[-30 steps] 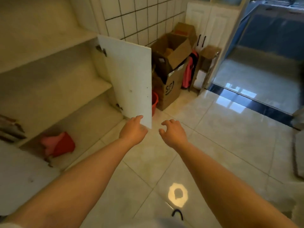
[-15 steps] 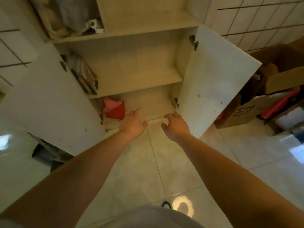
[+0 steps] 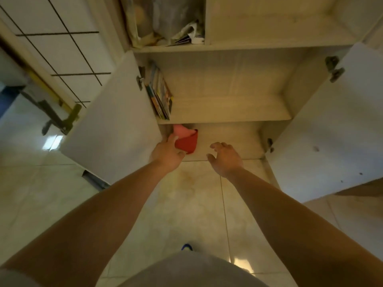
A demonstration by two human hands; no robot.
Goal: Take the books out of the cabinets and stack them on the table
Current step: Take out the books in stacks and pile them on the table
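Observation:
The cream cabinet (image 3: pixel 223 119) stands open before me, both doors swung out. Several thin books (image 3: pixel 160 94) lean upright at the left end of its middle shelf. My left hand (image 3: pixel 166 153) reaches to the bottom compartment, fingers straight, touching a red and pink folded item (image 3: pixel 187 140) there. Beside it my right hand (image 3: pixel 224 158) hovers at the compartment's front edge with fingers spread and loosely bent, holding nothing.
The left door (image 3: pixel 112 125) and right door (image 3: pixel 329 129) flank my arms. Bags and papers (image 3: pixel 165 19) fill the top shelf's left part. A tiled wall (image 3: pixel 62 44) is at the left, glossy floor tiles (image 3: pixel 196 204) below. A folded metal stand (image 3: pixel 56 114) leans at left.
My view turned left and down to face the cabinet squarely. Both hands moved forward to the bottom compartment; the left hand now touches the red item.

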